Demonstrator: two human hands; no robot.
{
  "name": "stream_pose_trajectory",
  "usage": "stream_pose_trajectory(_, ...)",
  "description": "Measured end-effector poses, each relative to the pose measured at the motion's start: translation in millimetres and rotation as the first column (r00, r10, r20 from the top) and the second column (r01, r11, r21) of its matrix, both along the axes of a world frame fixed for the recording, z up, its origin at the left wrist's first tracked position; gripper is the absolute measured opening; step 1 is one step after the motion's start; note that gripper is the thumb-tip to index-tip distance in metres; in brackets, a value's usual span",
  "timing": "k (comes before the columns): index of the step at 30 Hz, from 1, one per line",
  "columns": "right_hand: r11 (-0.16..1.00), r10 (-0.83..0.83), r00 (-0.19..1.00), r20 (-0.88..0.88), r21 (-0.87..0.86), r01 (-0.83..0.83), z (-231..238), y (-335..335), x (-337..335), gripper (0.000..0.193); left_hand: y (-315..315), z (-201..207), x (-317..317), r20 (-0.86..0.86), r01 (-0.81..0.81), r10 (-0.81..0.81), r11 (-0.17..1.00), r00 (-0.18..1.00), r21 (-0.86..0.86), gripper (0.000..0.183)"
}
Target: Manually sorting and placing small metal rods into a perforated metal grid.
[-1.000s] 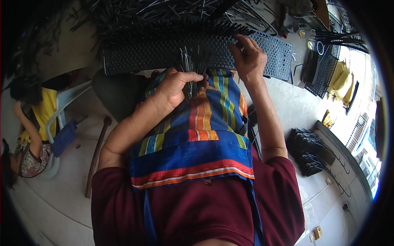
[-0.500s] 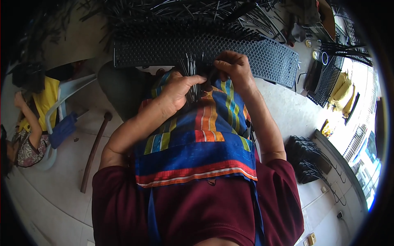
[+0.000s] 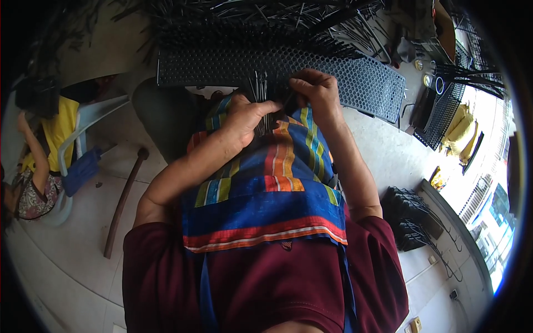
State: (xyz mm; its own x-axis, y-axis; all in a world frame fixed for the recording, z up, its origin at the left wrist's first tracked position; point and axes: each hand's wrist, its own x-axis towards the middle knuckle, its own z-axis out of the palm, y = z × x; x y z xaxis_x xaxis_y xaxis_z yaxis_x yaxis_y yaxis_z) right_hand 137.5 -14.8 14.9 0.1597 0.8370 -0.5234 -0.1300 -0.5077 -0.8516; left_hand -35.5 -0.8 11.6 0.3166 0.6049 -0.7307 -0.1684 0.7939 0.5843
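Over my lap, my left hand [image 3: 242, 119] is closed around a bundle of thin, shiny metal rods [image 3: 259, 83] that stand roughly upright, its thumb stretched across them to the right. Just to the right, my right hand [image 3: 319, 91] pinches with thumb and forefinger; a thin dark piece seems to lie between them, too dark to make out. Both hands are over a striped blue, orange and green apron [image 3: 286, 150]. Right beyond them lies a dark perforated panel [image 3: 366, 83].
Heaps of black rods [image 3: 355, 30] lie behind the panel. On the floor at left is a long-handled hammer [image 3: 125, 202]. A person [image 3: 36, 188] sits by a pale chair [image 3: 83, 133] farther left. Black hooked racks [image 3: 411, 213] and yellow sacks [image 3: 461, 130] are at right.
The view has shifted slightly. My left hand keeps its grip on the rods, and my right hand stays pinched beside it with little visible movement.
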Motion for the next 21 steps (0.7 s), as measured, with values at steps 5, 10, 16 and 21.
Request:
stream_pose_trajectory(5, 0.932, -0.268, 0.948, 0.170, 0.294, 0.211, 23, 12, 7, 0.009, -1, -8, -8, 0.100, -0.002, 0.018, 0.988, 0.995, -0.153, 0.028)
stream_pose_trajectory(10, 0.733, -0.380, 0.894, 0.237, 0.667, 0.135, 8, 35, 10, 0.010, -3, 9, -1, 0.108, -0.071, 0.086, 0.989, 0.990, -0.133, 0.018)
stream_pose_trajectory(16, 0.713, -0.371, 0.876, 0.308, 0.699, 0.056, -12, 38, 9, 0.010, -1, 16, -2, 0.008, -0.072, 0.072, 0.995, 0.997, -0.070, 0.008)
stream_pose_trajectory(21, 0.749, -0.355, 0.836, 0.419, 0.662, -0.014, -10, 40, 1, 0.012, 12, 26, -3, 0.011, -0.035, 0.038, 0.978, 0.999, -0.206, 0.038)
